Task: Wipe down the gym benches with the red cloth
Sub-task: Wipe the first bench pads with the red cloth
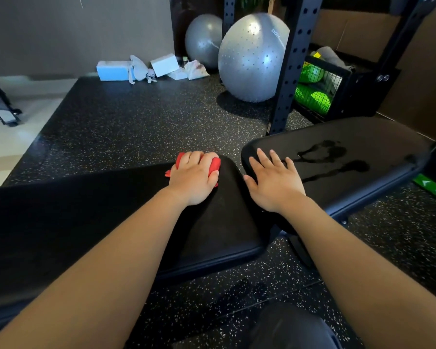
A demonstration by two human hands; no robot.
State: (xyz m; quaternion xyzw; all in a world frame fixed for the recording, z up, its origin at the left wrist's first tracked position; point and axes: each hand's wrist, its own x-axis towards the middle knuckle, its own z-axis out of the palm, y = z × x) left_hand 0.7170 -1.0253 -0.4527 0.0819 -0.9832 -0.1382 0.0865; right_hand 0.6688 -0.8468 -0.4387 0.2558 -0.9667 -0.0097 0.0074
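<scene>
Bench (224, 222) carries red cloth (215, 164) mostly under left hand (193, 177).

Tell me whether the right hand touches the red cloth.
Apart. The head view shows the right hand flat on the right bench pad; the left hand grips the red cloth on the left bench pad.

Cloth (215, 164) under left hand (193, 178), on far end of left bench (98, 217). Right hand (275, 183) just beside, flat on end of right bench (368, 137). Wet marks (337, 170) on that bench, past right hand. Big ball (252, 59), post (291, 71) far beyond hands; blocks (112, 70) far beyond, left of left hand.
</scene>
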